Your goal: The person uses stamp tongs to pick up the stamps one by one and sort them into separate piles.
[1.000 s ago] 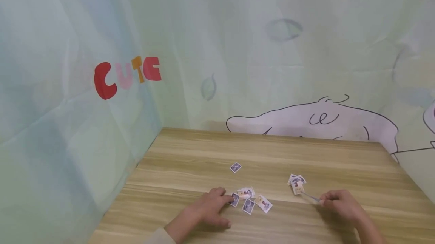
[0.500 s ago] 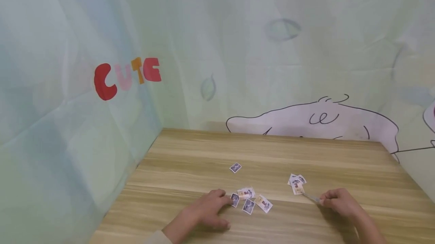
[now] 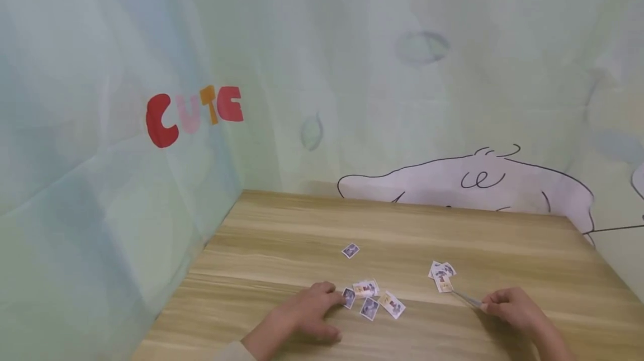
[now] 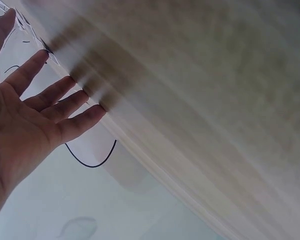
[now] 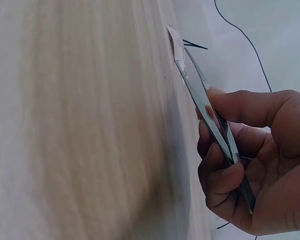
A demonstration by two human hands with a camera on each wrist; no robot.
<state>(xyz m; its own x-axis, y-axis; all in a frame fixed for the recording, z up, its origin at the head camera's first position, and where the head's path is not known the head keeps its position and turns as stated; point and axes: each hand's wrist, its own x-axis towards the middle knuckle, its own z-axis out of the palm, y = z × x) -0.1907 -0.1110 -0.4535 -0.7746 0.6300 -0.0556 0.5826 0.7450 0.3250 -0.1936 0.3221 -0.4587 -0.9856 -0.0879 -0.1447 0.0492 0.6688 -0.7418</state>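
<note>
Brown wood-grain table (image 3: 282, 227). Left hand (image 3: 311, 310), fingers extended, lies well left of the overlapping white-bordered paper cards (image 3: 443, 278); right hand (image 3: 515, 309), nearer, is near-right of them, gripping slim silver metal tweezers (image 3: 469, 299), legs narrowly apart, tips at their near edge, pinch unclear. Top card (image 3: 442, 283): long axis roughly fore-and-aft.

We hold our left hand (image 3: 313, 309) low, palm down, fingers (image 4: 52, 95) straight and spread, thumb (image 3: 323, 331) set apart; our right hand (image 3: 514, 309) is curled, its thumb and fingers gripping, with both forearms (image 3: 268, 334) angled inward toward each other
</note>
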